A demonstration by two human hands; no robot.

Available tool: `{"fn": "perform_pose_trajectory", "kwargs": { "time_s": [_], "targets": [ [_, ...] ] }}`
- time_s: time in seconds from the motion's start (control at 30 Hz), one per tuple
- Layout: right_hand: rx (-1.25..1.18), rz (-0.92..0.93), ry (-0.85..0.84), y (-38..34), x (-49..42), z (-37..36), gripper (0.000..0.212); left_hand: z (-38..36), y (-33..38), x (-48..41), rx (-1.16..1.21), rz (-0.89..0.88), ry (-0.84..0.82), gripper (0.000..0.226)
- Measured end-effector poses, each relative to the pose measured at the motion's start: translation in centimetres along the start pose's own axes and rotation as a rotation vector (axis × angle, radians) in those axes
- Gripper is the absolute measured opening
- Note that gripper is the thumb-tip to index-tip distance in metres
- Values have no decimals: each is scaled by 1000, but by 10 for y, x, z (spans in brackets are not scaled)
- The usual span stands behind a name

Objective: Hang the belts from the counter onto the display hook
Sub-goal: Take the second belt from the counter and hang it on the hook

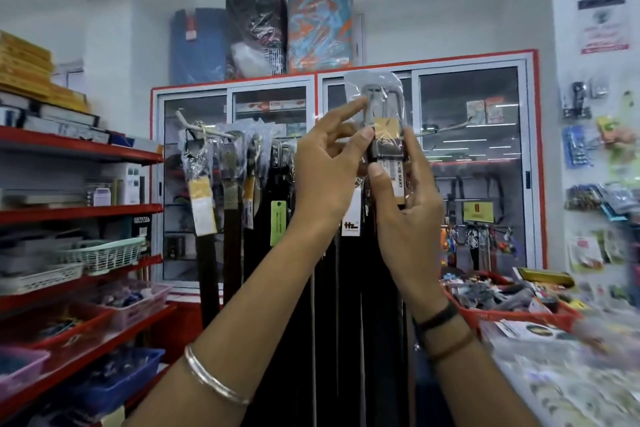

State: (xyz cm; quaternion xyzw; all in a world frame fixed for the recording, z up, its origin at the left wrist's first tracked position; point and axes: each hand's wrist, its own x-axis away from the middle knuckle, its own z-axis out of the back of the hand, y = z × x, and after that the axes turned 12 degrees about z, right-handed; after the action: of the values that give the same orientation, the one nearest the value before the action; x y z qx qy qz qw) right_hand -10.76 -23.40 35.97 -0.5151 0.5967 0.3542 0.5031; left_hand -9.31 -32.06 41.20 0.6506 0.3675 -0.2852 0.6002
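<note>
I hold a belt (385, 128) up in front of the glass cabinet, its metal buckle wrapped in clear plastic with a yellow tag and a white label. My left hand (325, 166) pinches the buckle from the left, forefinger stretched up along it. My right hand (405, 204) grips the belt just below the buckle, and its dark strap hangs down behind my hands. A white display hook (197, 126) juts from the cabinet at the left, carrying several dark hanging belts (235, 191) with tags. A second white hook (446, 127) juts out just right of the buckle.
Red shelves (79, 149) with baskets and boxes fill the left. A counter (568, 378) with a red basket (512, 312) of small goods lies at the right. The glass cabinet (471, 149) stands behind, rolled bundles on top. Packaged items hang on the right wall.
</note>
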Motion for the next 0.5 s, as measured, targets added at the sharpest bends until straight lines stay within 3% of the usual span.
{"fn": "perform_pose_trajectory", "kwargs": {
  "time_s": [0.5],
  "targets": [
    [46, -120, -105, 27, -11, -12, 54, 2, -25, -26, -60, 130, 59, 33]
  ]
}}
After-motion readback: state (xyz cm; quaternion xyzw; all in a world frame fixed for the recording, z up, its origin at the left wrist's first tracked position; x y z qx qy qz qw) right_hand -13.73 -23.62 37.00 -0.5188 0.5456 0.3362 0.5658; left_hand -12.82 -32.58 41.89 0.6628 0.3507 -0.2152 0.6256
